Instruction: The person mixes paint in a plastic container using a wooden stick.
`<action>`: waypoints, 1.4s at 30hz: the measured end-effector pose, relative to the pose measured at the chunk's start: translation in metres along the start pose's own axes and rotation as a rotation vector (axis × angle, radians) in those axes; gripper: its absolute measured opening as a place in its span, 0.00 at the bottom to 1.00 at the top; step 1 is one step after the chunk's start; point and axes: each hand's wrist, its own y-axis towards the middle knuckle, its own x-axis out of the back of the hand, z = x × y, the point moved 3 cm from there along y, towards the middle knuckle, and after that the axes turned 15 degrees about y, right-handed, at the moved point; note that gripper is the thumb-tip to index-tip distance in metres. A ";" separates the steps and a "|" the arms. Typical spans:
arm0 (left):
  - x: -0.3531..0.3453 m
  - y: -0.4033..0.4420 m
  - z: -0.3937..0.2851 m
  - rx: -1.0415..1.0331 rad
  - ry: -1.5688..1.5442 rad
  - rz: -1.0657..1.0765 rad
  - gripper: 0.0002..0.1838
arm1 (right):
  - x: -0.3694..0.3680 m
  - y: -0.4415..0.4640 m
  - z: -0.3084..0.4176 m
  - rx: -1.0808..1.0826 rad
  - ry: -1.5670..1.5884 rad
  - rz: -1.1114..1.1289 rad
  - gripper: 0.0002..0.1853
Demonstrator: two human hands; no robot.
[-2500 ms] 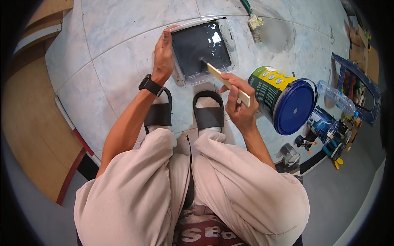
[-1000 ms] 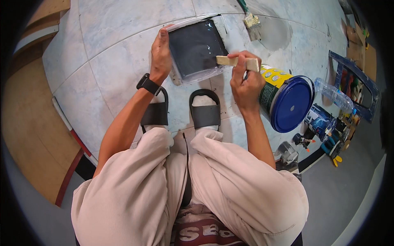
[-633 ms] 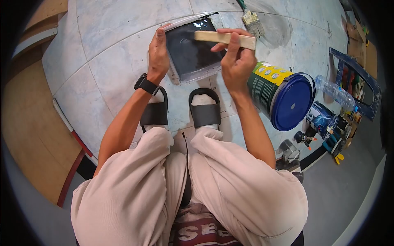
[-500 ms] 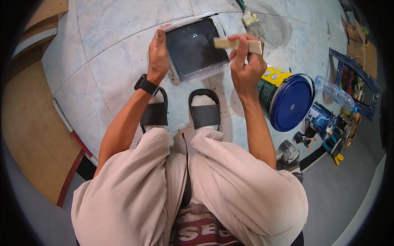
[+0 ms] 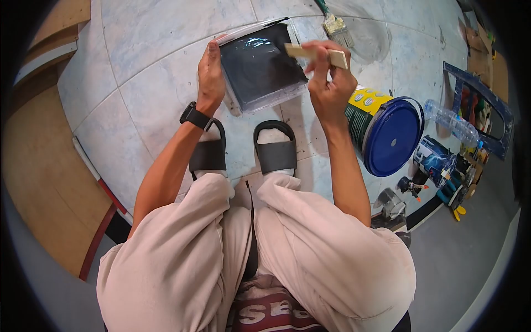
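My left hand (image 5: 211,80) is closed on the left side of a clear plastic container (image 5: 272,100), its thumb up along the wall. Glossy black liquid (image 5: 257,69) fills the container, with light glinting off the far part. Between the fingers of my right hand (image 5: 332,88) is a flat pale wooden stick (image 5: 297,51). The stick's left end hangs over the container's right side; whether it touches the liquid I cannot tell.
To the right lies a yellow-green bucket with a blue lid (image 5: 394,137). Beyond the container is a worn paintbrush (image 5: 337,30). A plastic bottle (image 5: 453,123), a blue frame (image 5: 487,110) and tools lie farther right. Wooden panels (image 5: 55,182) stand left.
The container and my left hand have shifted slightly left. My right hand has moved slightly left with the wooden stick, which is now tilted more. The glints on the black liquid have spread.
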 end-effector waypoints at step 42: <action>0.000 -0.001 0.000 0.000 0.044 -0.037 0.40 | -0.045 -0.032 0.023 -0.025 0.178 0.143 0.05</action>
